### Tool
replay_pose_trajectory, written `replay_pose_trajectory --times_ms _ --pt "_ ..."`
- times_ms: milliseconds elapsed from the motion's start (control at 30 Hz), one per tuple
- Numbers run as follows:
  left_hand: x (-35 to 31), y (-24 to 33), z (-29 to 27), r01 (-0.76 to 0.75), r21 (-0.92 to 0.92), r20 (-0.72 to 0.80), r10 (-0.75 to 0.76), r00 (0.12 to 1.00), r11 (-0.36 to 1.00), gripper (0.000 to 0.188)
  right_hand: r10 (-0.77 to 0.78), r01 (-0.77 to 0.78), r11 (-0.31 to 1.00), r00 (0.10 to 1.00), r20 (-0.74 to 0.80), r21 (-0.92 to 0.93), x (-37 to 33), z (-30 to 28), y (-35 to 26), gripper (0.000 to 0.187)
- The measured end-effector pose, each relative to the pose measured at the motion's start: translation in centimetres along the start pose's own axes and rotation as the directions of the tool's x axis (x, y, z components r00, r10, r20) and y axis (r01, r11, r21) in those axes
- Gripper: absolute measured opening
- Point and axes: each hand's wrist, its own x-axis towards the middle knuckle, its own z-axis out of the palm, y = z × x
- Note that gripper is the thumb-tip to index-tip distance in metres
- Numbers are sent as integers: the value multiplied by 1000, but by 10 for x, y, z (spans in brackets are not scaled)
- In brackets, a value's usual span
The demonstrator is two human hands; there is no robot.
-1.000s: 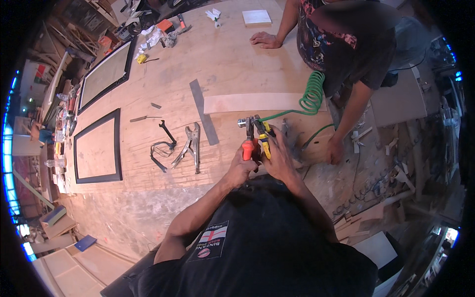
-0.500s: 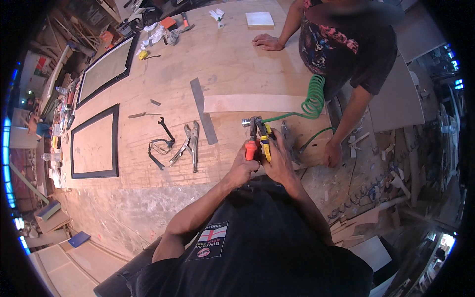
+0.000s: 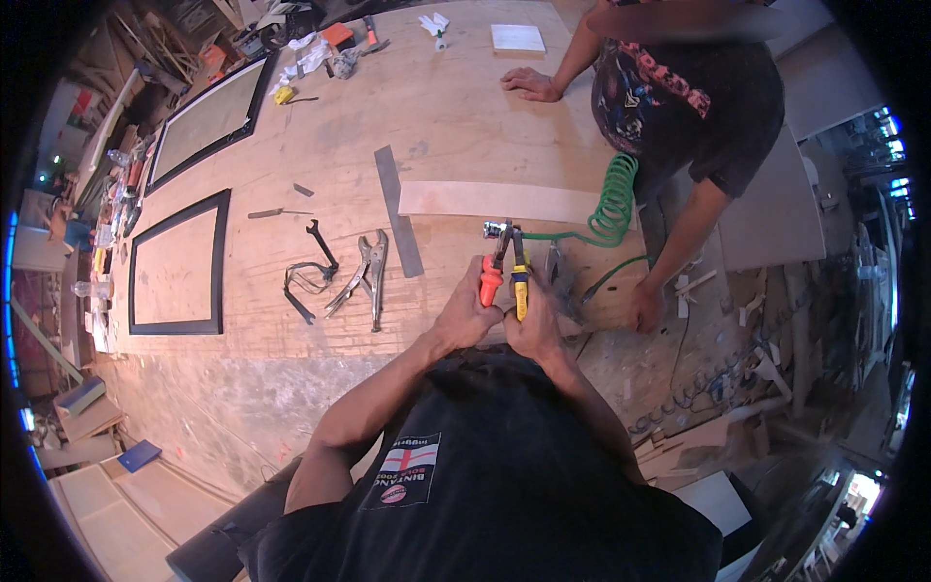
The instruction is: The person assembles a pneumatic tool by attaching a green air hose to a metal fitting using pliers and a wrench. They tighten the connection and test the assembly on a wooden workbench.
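My left hand (image 3: 465,315) is closed round orange-handled pliers (image 3: 492,276). Yellow-and-blue-handled pliers (image 3: 522,291) are gripped in my right hand (image 3: 536,330). The dark jaws of both tools come together at a small shiny metal fitting (image 3: 495,230) on the end of a green coiled air hose (image 3: 617,199). Exactly where each jaw bites cannot be made out. To the left on the bench lie locking pliers (image 3: 371,276), an open-end wrench (image 3: 320,242) and a thin pointed tool (image 3: 276,212).
A co-worker (image 3: 679,107) leans over the wooden bench (image 3: 436,116) at the right, one hand flat on it. A pale board strip (image 3: 495,199) and a grey metal strip (image 3: 396,209) lie beyond my hands. Black frames (image 3: 218,262) are at the left, with a yellow tape measure (image 3: 283,95) farther back.
The handles of the two pliers have spread apart slightly into a wider V. My right hand has shifted lower. The fitting stays at the jaws, and the view has shifted a little.
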Motion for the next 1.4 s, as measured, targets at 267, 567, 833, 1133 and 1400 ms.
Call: replay_pose_trajectory --times_ms 267,567,833,1133,1400 --pt "31 -27 -55 -356 506 131 338 932 786 68 155 -177 917 984 87 359 -12 3 -11 34" --pt "41 -6 -110 -554 723 442 339 830 413 75 372 -562 422 823 429 712 -33 -27 -76 21" --pt "42 -22 -111 -616 740 460 464 757 271 74 456 -790 -29 535 711 613 -18 -55 -87 30" --pt "1 -55 -31 -43 -155 5 44 999 987 69 240 -294 950 905 353 109 -31 -63 -49 67" --pt "-17 -26 -8 190 -448 129 -147 981 873 81 89 -53 960 989 120 -275 -30 -21 -16 69"
